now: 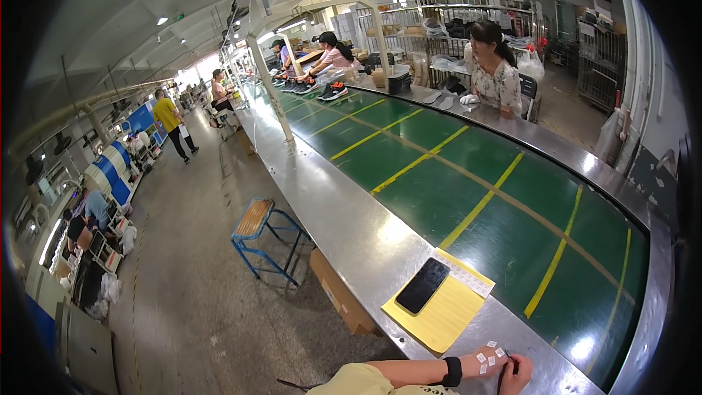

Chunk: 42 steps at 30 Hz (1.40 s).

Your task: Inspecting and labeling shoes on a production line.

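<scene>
My left hand [488, 360] is at the bottom of the view, by the metal edge of the table, a black band [453, 371] on its wrist. Several small white stickers [491, 360] are stuck on the back of that hand; its fingers are hidden. Right against it, my right hand [518, 375] has its fingers curled in. Something thin and dark shows at those fingertips, too small to name. Just beyond my hands, a yellow pad [440, 327] lies on the metal edge, with a black phone [423, 285] and a white sheet of labels [463, 275] on top.
A green conveyor belt [468, 168] with yellow stripes runs away to the far left. Dark sneakers [333, 91] stand on its far part. Across the belt sits a person [497, 77] near pale insoles [439, 99]. A blue-legged stool [256, 219] and a cardboard box [340, 296] are left of the table.
</scene>
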Available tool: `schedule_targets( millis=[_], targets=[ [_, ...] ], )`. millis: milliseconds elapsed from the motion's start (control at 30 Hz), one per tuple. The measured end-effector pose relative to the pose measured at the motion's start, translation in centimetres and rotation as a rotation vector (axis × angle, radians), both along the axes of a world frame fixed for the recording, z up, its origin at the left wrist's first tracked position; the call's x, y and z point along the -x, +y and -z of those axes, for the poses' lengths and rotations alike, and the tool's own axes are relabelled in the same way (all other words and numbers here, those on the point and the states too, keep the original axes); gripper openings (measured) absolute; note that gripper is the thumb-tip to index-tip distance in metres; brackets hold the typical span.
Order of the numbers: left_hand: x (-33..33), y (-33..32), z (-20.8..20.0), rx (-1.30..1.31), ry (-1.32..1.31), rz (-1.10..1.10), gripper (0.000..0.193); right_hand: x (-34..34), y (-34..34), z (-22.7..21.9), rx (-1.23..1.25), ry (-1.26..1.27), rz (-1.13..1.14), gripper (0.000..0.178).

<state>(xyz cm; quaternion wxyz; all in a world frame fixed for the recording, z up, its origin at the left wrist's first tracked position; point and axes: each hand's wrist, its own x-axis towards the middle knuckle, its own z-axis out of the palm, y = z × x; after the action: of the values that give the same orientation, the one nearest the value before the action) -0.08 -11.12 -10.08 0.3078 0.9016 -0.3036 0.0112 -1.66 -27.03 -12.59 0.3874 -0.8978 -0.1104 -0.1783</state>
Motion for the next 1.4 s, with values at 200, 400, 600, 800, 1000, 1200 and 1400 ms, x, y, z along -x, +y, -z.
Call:
schedule_targets(
  millis=[200, 400, 600, 800, 1000, 1200, 1400],
  targets=[
    [0.2, 0.1, 0.3, -0.017, -0.001, -0.011, 0.012, -0.2, 0.0, 0.3, 0.043, -0.005, 0.013, 0.014],
    [0.1, -0.5, 2.5, 0.013, -0.037, -0.030, 0.012, -0.1, 0.0, 0.2, 0.140, -0.088, -0.003, 0.014],
    [-0.1, -0.7, 2.3, 0.037, -0.013, -0.046, 0.013, -0.4, -0.1, 0.3, 0.176, -0.091, 0.002, 0.013],
    [-0.1, -0.4, 1.6, -0.007, -0.025, -0.014, 0.015, -0.5, 0.0, 0.6, 0.142, -0.094, 0.017, 0.014],
    [-0.1, -0.3, 1.2, -0.003, -0.031, -0.010, 0.016, -0.7, -0.5, 1.1, 0.167, -0.031, 0.003, 0.016],
    [-0.1, -0.6, 1.5, 0.007, -0.031, -0.015, 0.017, -0.5, -0.6, 1.4, 0.171, -0.049, 0.016, 0.016],
    [-0.3, -0.8, 2.2, 0.009, -0.040, -0.020, 0.017, -0.3, -0.5, 1.1, 0.151, -0.017, 0.028, 0.016]
  ],
)
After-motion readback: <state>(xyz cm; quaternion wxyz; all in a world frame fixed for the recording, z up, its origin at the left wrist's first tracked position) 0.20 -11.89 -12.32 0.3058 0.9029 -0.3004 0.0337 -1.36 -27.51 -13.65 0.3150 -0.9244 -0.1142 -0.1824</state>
